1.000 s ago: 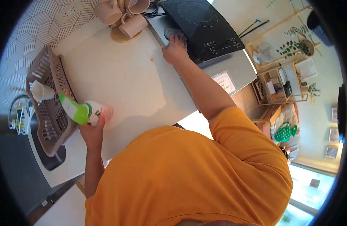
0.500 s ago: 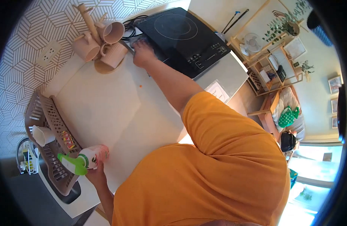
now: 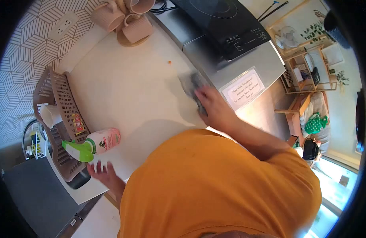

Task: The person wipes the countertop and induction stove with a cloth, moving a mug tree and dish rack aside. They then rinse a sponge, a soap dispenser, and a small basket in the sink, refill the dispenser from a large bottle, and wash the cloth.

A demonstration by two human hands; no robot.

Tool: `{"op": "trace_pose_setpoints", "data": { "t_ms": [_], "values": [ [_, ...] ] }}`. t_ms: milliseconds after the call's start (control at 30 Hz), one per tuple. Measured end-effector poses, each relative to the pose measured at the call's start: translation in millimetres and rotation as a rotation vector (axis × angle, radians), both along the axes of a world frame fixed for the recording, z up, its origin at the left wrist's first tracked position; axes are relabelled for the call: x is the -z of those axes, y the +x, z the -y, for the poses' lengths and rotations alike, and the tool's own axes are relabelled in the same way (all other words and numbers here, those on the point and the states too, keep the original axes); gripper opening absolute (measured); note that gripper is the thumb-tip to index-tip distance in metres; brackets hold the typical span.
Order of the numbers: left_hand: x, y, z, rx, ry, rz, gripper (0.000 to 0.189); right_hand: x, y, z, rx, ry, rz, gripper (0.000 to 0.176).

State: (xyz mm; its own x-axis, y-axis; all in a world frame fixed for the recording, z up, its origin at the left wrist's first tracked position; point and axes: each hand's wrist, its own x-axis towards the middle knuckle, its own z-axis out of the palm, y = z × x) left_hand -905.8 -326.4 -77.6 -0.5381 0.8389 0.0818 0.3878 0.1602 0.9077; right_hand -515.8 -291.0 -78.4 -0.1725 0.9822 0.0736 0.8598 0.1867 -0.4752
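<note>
My right hand (image 3: 215, 106) grips a grey cloth (image 3: 195, 90) over the pale countertop (image 3: 131, 79), near its right-hand edge; both are a little smeared by motion. My left hand (image 3: 106, 175) is open, its fingers spread, just beside the green trigger head of a spray bottle (image 3: 106, 140). That bottle has a pink and white body and stands on the counter by the dish rack. A tiny orange crumb (image 3: 170, 62) lies on the counter, beyond the cloth.
A black induction cooktop (image 3: 226, 27) is at the upper right, with a printed sign (image 3: 244, 88) in front. Pink mugs (image 3: 137, 28) hang on a wooden stand at the back. At the left, a brown dish rack (image 3: 64, 99) holds a white cup (image 3: 51, 116).
My right hand has come back from beside the cooktop with the grey cloth. My left hand has let go of the spray bottle and drawn slightly away from it. The view has shifted.
</note>
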Motion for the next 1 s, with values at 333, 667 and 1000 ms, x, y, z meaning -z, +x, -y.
{"op": "trace_pose_setpoints", "data": {
  "t_ms": [333, 667, 1000],
  "values": [
    [-173, -26, -71, 0.44, 0.494, -0.457, 0.04, 86, -29, -33, 0.279, -0.004, 0.251, 0.071],
    [-167, 154, -391, 0.705, 0.322, -0.707, 0.061, 121, -118, -176, 0.052, 0.309, -0.128, 0.045],
    [-163, 234, -426, 0.676, -0.064, -0.083, 0.035, 29, -23, -41, 0.146, 0.126, -0.148, 0.042]
  ]
}}
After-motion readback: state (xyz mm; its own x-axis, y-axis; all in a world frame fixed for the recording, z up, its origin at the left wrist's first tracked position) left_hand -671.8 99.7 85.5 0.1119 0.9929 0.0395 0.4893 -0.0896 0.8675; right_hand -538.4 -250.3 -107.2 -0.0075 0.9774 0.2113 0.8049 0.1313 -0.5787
